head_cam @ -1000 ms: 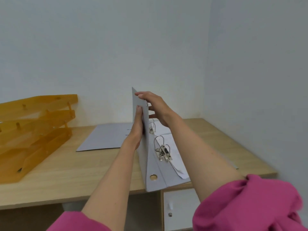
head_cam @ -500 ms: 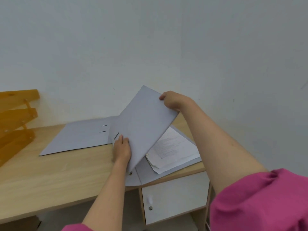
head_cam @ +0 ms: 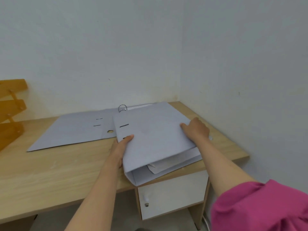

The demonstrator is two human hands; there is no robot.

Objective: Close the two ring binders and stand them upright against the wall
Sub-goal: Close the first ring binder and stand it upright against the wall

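A grey ring binder (head_cam: 155, 137) lies closed and flat on the wooden desk (head_cam: 50, 174), its near corner over the front edge, with white sheets showing at the open end. My left hand (head_cam: 122, 147) grips its spine edge, thumb on the cover. My right hand (head_cam: 196, 130) presses flat on the cover's right side. Behind it and to the left, the second grey binder (head_cam: 75, 132) lies open and flat, its metal rings (head_cam: 122, 108) standing up at the back.
An orange stacked letter tray (head_cam: 10, 110) stands at the desk's far left. White walls meet in a corner behind the desk's right end. Below the desk front is a white cabinet door (head_cam: 171, 194) with a knob.
The near binder's cover has swung from upright down onto the papers and now lies shut. My right hand followed it down; my left hand moved to the spine edge.
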